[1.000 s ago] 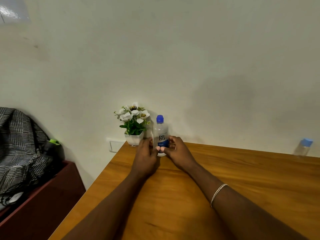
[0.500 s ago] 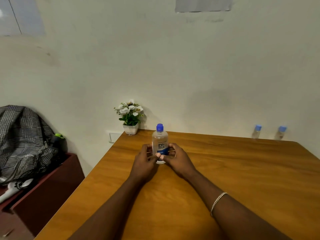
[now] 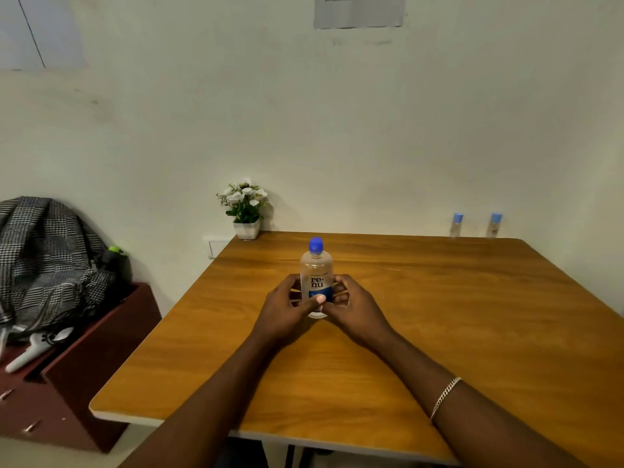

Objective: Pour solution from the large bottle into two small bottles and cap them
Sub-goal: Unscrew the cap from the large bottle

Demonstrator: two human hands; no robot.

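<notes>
table [image 3: 439, 315]: smooth satin wood | large bottle [image 3: 316, 265]: clear glossy plastic | bracelet [image 3: 445, 396]: shiny metal | backpack [image 3: 44, 258]: checked cloth

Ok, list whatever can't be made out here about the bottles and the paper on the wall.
Head view, large bottle: lower label text hidden behind the thumbs of the left hand and right hand gripping it.
Head view, small bottles at the far edge of the table: too small to show contents or labels.
Head view, wall paper: cut off by the top edge, print blurred.
</notes>
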